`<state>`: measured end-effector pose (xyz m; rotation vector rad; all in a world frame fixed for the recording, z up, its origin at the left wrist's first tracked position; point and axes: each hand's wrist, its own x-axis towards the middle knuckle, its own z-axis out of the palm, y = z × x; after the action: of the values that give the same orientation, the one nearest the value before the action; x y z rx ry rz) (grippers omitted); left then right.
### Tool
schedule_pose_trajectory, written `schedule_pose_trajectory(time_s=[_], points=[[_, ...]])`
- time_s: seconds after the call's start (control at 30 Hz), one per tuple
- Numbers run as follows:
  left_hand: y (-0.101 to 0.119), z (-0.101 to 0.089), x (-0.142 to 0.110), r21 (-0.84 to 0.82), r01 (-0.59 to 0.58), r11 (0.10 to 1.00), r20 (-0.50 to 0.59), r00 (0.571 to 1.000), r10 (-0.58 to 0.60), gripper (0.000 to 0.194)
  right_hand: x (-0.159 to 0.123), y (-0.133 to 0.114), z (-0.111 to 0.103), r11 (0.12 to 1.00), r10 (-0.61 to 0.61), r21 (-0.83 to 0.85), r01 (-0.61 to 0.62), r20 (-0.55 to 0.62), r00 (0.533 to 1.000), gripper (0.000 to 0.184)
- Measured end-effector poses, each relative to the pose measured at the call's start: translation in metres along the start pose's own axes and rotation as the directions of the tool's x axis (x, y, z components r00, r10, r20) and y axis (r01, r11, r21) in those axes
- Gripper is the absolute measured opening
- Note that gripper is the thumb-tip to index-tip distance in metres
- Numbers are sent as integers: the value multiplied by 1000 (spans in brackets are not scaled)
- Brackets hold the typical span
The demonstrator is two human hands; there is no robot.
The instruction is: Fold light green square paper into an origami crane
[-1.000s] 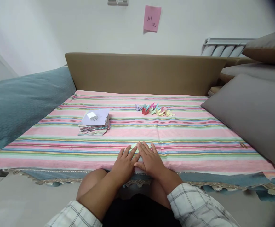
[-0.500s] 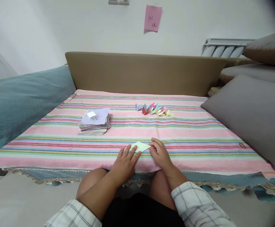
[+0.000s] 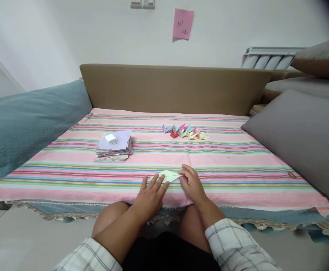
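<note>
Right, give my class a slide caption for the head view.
Left grip spread on a folded pale-green paper, right grip at its pointed end, small colourful paper figures beyond.

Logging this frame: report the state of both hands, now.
Left hand: open, laid on the pale green paper.
Right hand: at the paper's right tip; grip unclear.

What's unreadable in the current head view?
All head view:
Green paper: left end covered by the left hand.
Right hand: too small to tell if it pinches the paper's tip.
Paper stack: edges too fine to count sheets.
Wall switch: cut off by the top edge.
</note>
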<state>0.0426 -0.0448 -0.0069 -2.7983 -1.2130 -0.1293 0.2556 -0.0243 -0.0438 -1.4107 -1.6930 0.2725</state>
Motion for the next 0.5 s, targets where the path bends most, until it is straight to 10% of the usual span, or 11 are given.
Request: schedule_pose_trajectory(time_s=[0.5], points=[[0,2,1,36,6,999,-14,1000,-5,67,5,2,-1,1000,11,-21,-11,-1,1000,23]])
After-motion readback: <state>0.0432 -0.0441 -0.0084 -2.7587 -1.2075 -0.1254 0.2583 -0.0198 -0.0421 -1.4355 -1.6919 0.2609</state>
